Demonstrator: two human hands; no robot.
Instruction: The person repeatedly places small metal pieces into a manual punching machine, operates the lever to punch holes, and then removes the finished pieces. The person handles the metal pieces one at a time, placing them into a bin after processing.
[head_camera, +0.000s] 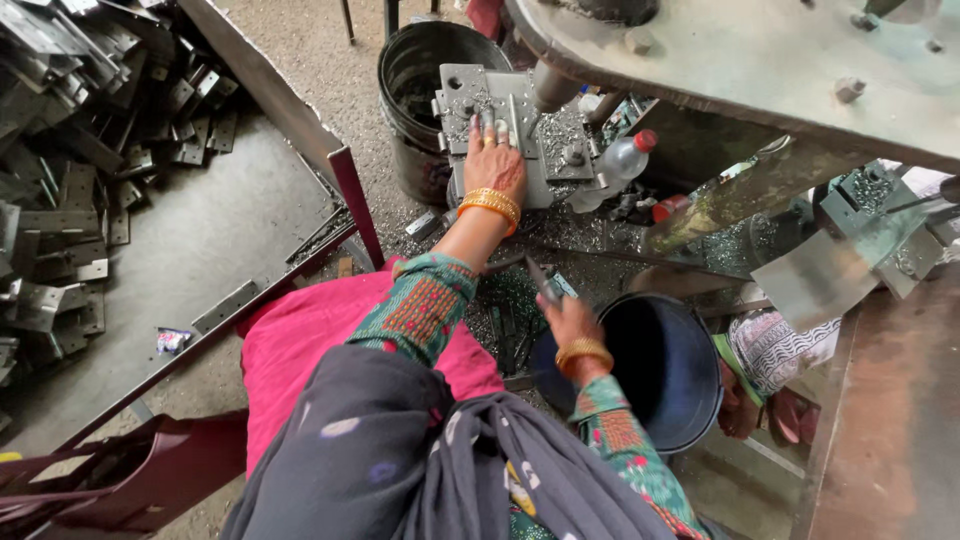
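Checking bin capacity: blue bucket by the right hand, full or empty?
Looks empty: blue bucket stands upright beside the right hand, inner wall and dark bottom showing, no parts visible.

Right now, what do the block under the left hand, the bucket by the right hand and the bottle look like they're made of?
Die block: bare grey steel, apparently, dull and bolted, under the left hand. Bucket near the right hand: probably dark blue plastic, smooth with a moulded rim. Bottle: clear plastic, see-through, red cap.

Sleeves (425, 305): green, patterned in red and orange; bangles (490, 205) at both wrists: gold. Lap cloth (300, 345): bright pink; scarf (420, 470): dark grey with pale spots. Die block (500, 125): bare grey steel; bucket (665, 365): dark blue; bottle (615, 165): clear, red cap
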